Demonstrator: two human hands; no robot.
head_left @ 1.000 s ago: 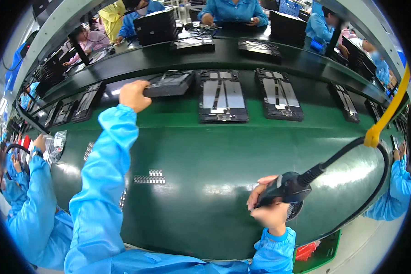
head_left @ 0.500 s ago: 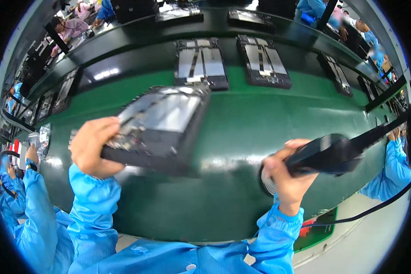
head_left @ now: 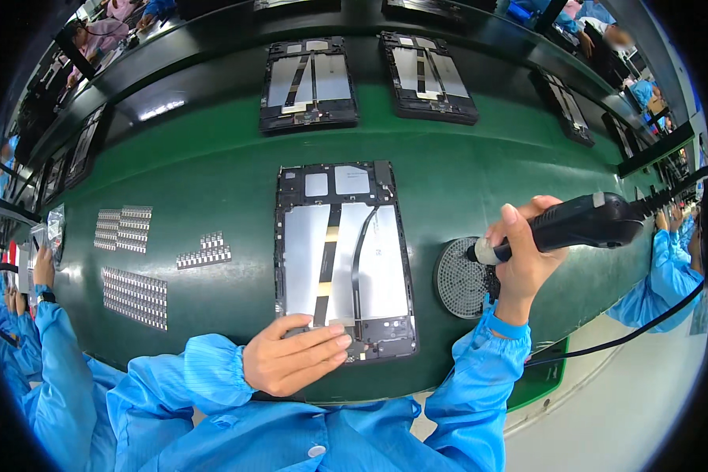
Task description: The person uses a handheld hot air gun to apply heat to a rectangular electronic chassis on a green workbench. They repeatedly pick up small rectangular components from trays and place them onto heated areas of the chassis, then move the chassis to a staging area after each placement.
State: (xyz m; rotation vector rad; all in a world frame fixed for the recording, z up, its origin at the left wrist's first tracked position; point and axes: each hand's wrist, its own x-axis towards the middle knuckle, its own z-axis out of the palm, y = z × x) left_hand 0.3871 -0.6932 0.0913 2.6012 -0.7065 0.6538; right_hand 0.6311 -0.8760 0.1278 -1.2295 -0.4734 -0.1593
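An opened tablet (head_left: pixel 370 267), its inside facing up with silver plates and dark flat cables, lies on the green table in front of me. My left hand (head_left: pixel 295 355) rests on its lower left corner, fingers stretched out over the edge. My right hand (head_left: pixel 523 256) is wrapped round a black electric screwdriver (head_left: pixel 578 223), held nearly level with its nose pointing left. Its tip is over a round dish with a perforated grid (head_left: pixel 458 287); whether it touches the grid, I cannot tell. The contents of the dish are too small to make out.
Sheets of small parts (head_left: pixel 135 297) lie on the left of the table. More opened tablets (head_left: pixel 311 82) stand along the far side. The screwdriver's cord (head_left: pixel 672 189) runs off to the right. A co-worker's arm (head_left: pixel 59 330) is close on my left, another sleeve (head_left: pixel 661 275) at the right.
The tablet that my left hand held raised and tilted now lies flat on the table. My left hand has opened on its lower corner. The screwdriver's tip has turned toward the round dish.
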